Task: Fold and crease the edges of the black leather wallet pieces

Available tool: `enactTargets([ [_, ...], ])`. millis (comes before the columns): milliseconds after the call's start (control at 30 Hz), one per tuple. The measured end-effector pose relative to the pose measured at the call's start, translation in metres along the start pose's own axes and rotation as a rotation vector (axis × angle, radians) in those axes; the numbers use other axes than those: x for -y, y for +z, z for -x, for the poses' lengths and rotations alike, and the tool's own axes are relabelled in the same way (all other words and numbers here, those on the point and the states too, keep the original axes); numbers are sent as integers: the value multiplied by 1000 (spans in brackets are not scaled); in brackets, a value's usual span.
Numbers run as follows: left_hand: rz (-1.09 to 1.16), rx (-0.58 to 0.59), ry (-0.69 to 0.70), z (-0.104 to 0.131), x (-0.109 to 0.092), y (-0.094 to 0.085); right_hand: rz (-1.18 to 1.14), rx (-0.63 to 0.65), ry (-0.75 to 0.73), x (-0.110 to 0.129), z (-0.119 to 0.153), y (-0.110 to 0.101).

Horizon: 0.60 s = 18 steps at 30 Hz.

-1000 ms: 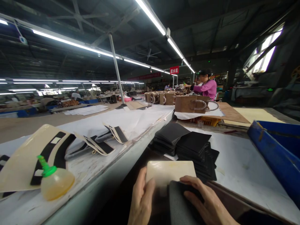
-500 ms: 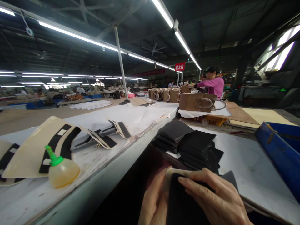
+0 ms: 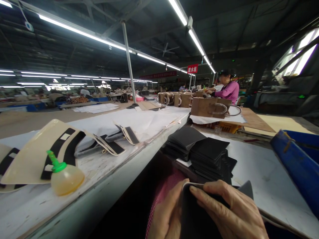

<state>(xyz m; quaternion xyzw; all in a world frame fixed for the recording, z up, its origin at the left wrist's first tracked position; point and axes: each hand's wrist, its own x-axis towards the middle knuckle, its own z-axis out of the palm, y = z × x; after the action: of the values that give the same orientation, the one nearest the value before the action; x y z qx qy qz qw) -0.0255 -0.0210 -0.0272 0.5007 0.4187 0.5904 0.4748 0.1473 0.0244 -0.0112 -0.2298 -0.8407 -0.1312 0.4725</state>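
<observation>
While the left hand (image 3: 166, 212) grips its edge, black panel (image 3: 196, 212) — low, before the tabletop stack (image 3: 209, 149) | right hand (image 3: 231, 205) — clamped on its top corner | glue bottle (image 3: 67, 179) upper left of hands

Passable on the right over the white sheet (image 3: 256, 156), between the black stack (image 3: 209, 152) and the tall-sided blue bin (image 3: 291, 166). Blocked at centre by that stack, and farther off by brown handled pieces (image 3: 206, 107). Obstructed at near left by a green-nozzled bottle (image 3: 67, 181) and a curved cream panel (image 3: 27, 159), but passable over white paper (image 3: 154, 121) beyond the small cream-and-black pieces (image 3: 113, 146), as far as the pole's foot (image 3: 135, 99).
</observation>
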Motion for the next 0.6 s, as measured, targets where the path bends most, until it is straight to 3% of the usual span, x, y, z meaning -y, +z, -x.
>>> enactTargets([
  [300, -36, 148, 4, -3, -2, -9, -23, 25, -39, 2, 1, -2],
  [600, 9, 110, -25, -3, -5, -7, -31, 34, -48, 2, 0, -2],
])
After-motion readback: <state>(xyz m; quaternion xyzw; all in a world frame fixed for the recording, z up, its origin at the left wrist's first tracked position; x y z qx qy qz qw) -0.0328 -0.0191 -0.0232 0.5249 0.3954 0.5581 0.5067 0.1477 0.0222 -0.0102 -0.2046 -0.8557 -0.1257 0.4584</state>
